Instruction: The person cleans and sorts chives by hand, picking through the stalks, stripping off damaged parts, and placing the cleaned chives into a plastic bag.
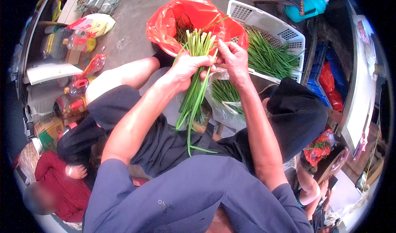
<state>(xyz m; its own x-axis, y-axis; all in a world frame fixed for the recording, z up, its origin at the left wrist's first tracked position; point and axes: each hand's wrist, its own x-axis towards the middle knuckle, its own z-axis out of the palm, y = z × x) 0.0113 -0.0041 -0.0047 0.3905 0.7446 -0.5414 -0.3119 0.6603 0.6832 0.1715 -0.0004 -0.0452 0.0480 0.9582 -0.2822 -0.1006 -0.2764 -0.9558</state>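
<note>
My left hand (190, 70) is closed around a bunch of garlic chives (194, 101), pale stem ends up and green leaves hanging toward my lap. Beside it, my right hand (234, 60) pinches at a chive stem on the bunch's right edge; its fingertips partly hide the stem. Just beyond the stem ends, a red plastic bag (165, 24) gapes open with dark plant scraps inside. More chives (268, 53) lie in a white plastic crate (264, 14) to the right. Below the crate, a clear plastic bag (222, 113) holds further chives between my knees.
Bottles (76, 86) and packages line the left side. A turquoise jug (307, 6) stands at the far right, near a blue crate (315, 84) with red bags. A person in a dark red top (62, 187) is at lower left; another person's legs (309, 187) show at lower right.
</note>
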